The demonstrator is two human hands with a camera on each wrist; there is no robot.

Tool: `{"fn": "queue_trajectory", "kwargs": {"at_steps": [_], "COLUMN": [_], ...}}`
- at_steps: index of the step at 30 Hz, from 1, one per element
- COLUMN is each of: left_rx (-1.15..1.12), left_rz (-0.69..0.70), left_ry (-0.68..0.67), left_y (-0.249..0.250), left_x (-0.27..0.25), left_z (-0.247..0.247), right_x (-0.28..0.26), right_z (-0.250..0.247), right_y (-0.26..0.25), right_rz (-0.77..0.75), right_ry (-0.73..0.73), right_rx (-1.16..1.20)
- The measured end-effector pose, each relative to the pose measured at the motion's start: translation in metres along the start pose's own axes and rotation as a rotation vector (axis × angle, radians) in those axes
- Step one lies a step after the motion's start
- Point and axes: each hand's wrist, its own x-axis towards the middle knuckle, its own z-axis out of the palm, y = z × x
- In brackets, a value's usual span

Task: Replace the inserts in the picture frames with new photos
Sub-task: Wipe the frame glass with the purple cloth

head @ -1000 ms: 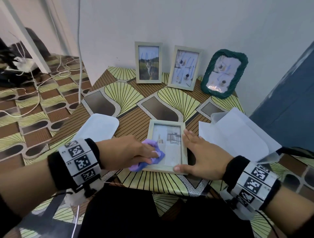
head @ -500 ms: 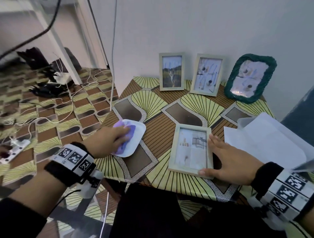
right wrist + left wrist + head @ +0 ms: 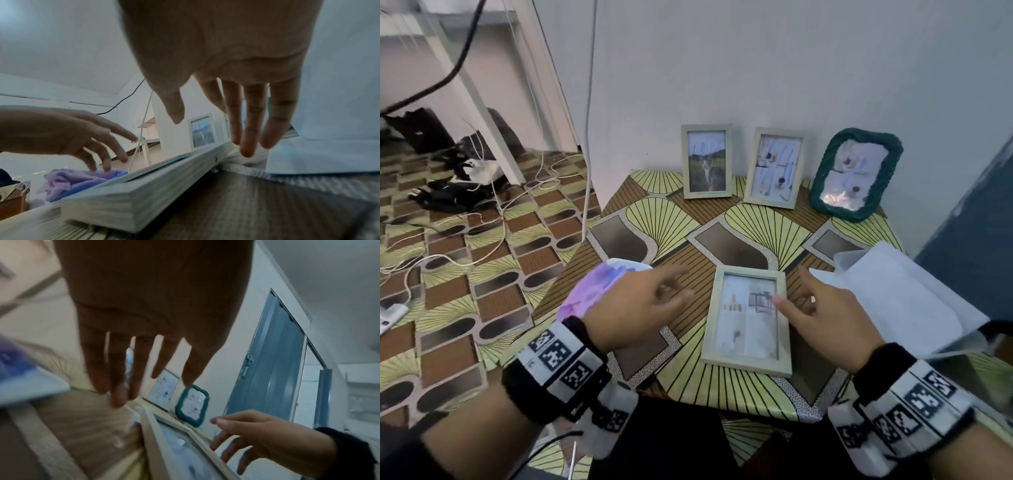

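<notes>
Picture frame [image 3: 748, 320], centre, flat on surface [image 3: 722, 240] | rigid, light, glazing likely fragile; grip long edges | left hand [image 3: 633, 308], right hand [image 3: 822, 322] open, empty.

Plain white wall [image 3: 756, 61] behind the surface [image 3: 750, 236], which has a yellow-brown fan-pattern cover. Same pattern on floor [image 3: 448, 291], left. White cables [image 3: 493, 205] strewn there. Blue door [image 3: 273, 369], right.

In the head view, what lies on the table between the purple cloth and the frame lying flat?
Only patterned tablecloth separates the purple cloth from the flat frame. The open left hand hovers above that stretch, holding nothing. The head view shows it.
</notes>
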Motion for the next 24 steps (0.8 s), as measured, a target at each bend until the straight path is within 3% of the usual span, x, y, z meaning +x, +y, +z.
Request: {"fn": "queue_trajectory", "kwargs": {"at_steps": [2, 4, 10, 14, 18, 24], "left_rx": [0.054, 0.005, -0.279, -0.579, -0.922, -1.22], "left_rz": [-0.061, -0.067, -0.086, 0.004, 0.031, -0.045], "left_ry": [-0.209, -0.267, -0.232, -0.011, 0.05, 0.022], "left_y": [0.012, 0.018, 0.019, 0.027, 0.041, 0.054], "left_x": [0.014, 0.027, 0.041, 0.028, 0.022, 0.016], "left_z": [0.023, 0.037, 0.05, 0.043, 0.02, 0.001], "right_x": [0.003, 0.003, 0.001, 0.001, 0.006, 0.008], "right_z": [0.003, 0.005, 0.011, 0.009, -0.002, -0.032], "right_y": [0.001, -0.002, -0.006, -0.004, -0.011, -0.033], "right_rz": [0.064, 0.071, 0.023, 0.116, 0.146, 0.011], "right_ry": [-0.106, -0.167, -0.197, 0.03, 0.154, -0.024], "right_rx": [-0.019, 0.029, 0.293, 0.599, 0.942, 1.148]}}
